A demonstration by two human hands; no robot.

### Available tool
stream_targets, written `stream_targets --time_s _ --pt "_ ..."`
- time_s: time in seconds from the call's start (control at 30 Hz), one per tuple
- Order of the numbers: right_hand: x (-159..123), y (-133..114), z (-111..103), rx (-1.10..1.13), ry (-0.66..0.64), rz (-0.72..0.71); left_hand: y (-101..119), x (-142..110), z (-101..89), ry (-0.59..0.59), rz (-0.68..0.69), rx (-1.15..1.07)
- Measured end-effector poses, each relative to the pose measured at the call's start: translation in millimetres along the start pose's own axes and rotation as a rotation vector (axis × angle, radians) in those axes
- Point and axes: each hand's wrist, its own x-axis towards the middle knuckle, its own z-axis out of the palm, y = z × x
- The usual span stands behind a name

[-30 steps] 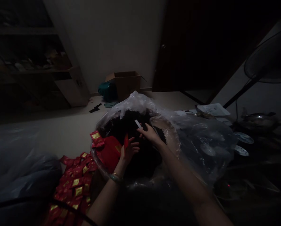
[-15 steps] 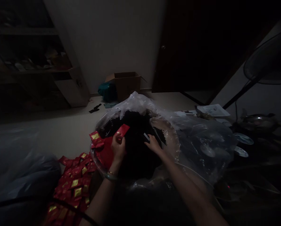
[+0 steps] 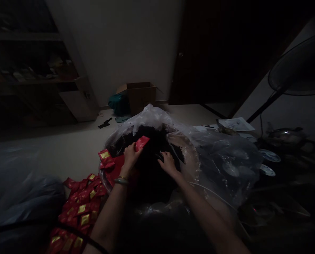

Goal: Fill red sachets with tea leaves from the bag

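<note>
Pinching red packet (image 3: 142, 142), likely light, soft, best edge-held: left hand (image 3: 130, 156), fingers clamped. Right hand (image 3: 169, 164): fingers round pale tool (image 3: 160, 153).

Dimly lit wall (image 3: 120, 46), dark door (image 3: 212, 56), cluttered shelves (image 3: 36, 82), pale floor (image 3: 75, 141)

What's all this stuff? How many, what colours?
plastic bag: one, clear, centre
held packet: one, red, left hand
rim packet: one, red and gold, bag's left edge
packet pile: many, red and gold, left
thin object: one, pale, right hand
loose material: one heap, black, in bag
cardboard box: one, brown, back
bundle: one, teal, beside box
fan: one, dark, right
kettle: one, silvery, right
dishes: two, pale, right
shelves: several, left, contents too dark
door: one, dark, back
left hand: one, bare, over bag
right hand: one, bare, over bag
</note>
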Motion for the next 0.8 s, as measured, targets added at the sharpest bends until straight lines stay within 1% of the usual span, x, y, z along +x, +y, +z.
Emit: stream_targets --time_s 0.07,0.13,0.2,0.23,0.27,0.33,0.4,0.43,0.5,0.57,0.63,0.73,0.8 --pt "-1.8 -9.0 -0.3 0.035 0.013 -0.061 4.9 -12.8 1.9 0.037 0.026 -0.483" --pt "-4.7 -18.3 0.2 0.07 0.011 -0.124 9.8 -27.5 3.5 0.113 0.039 -0.893" --pt "-9.7 -27.5 1.9 0.1 -0.001 -0.178 13.5 -40.0 5.3 0.152 0.06 -1.145" --pt "-13.3 -32.2 3.5 0.113 -0.019 -0.213 14.6 -44.7 6.6 0.152 0.06 -1.209" --pt "-17.4 -37.1 5.7 0.123 -0.052 -0.266 15.3 -48.0 8.3 0.138 0.054 -1.235" --pt "-26.4 -47.9 11.9 0.111 -0.149 -0.42 15.4 -51.1 12.1 0.122 0.041 -1.212" --pt "-33.8 -59.1 19.8 0.029 -0.234 -0.576 13.9 -50.5 14.7 0.12 0.029 -1.162" --pt "-36.1 -64.2 23.9 -0.021 -0.252 -0.617 12.6 -49.2 15.1 0.121 0.019 -1.144" --pt "-37.3 -71.5 30.8 -0.074 -0.237 -0.627 8.7 -46.2 13.5 0.123 -0.017 -1.123" --pt "-34.9 -72.6 34.4 -0.037 -0.17 -0.616 2.8 -43.6 9.1 0.14 -0.068 -1.089" --pt "-31.5 -66.9 33.9 0.07 -0.053 -0.616 -5.2 -42.4 3.3 0.189 -0.104 -1.022" --pt "-29.8 -50.9 25.9 0.274 0.162 -0.606 -18.1 -43.2 -3.8 0.31 -0.095 -0.892" --pt "-32.8 -41.5 17.4 0.365 0.308 -0.58 -24.3 -45.4 -4.3 0.411 -0.074 -0.778"
